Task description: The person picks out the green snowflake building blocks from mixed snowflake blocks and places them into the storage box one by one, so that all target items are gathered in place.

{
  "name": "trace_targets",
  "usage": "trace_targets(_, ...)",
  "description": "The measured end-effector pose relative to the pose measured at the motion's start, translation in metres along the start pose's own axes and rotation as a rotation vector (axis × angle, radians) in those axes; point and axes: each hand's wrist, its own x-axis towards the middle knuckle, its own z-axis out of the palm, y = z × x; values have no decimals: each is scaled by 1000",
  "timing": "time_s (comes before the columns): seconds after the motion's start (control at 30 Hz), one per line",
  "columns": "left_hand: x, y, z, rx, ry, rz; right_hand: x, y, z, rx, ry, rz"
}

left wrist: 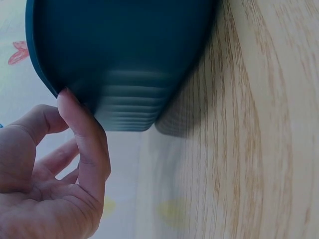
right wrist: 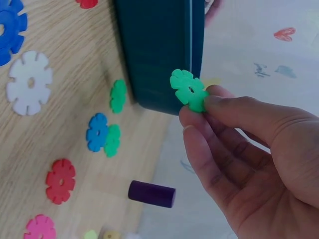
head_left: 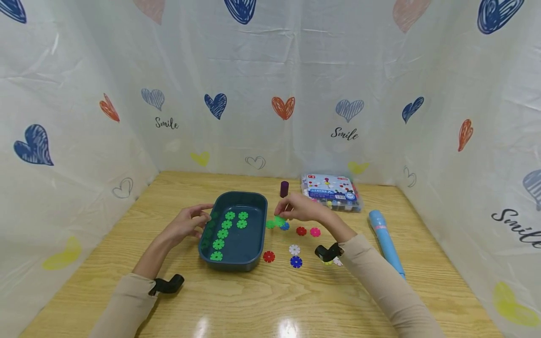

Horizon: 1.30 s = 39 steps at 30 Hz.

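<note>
My left hand [head_left: 186, 225] is at the left side of a dark teal tray [head_left: 253, 199]; in the left wrist view its fingertips pinch the tray's rim. Several green flower-shaped discs [head_left: 222, 234] lie inside the tray, most of them in a column near its left wall. Just right of the tray, my right hand [head_left: 297, 208] pinches another green disc [right wrist: 188, 89] between thumb and fingers, above the table. Below it, two green discs [right wrist: 118, 96] and a blue disc [right wrist: 96, 132] lie on the wood, one green disc touching the blue.
Red [head_left: 268, 257], pink [head_left: 315, 232], white [head_left: 294, 249] and dark blue [head_left: 296, 262] discs lie right of the tray. A dark purple cylinder [head_left: 284, 188] stands behind the right hand, near a clear-sided box [head_left: 331, 192] with a printed label. A light blue tube-like object [head_left: 386, 241] lies at the right.
</note>
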Motion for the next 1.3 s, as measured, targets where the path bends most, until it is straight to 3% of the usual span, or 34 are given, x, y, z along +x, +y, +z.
trace_targets(0.7,-1,0,1,-7,-5,-10,27,-16,-9,-7,1,-40)
trace_targets(1.3,0,2,0,0,-5,-7,54,-24,-5,38,-11,7)
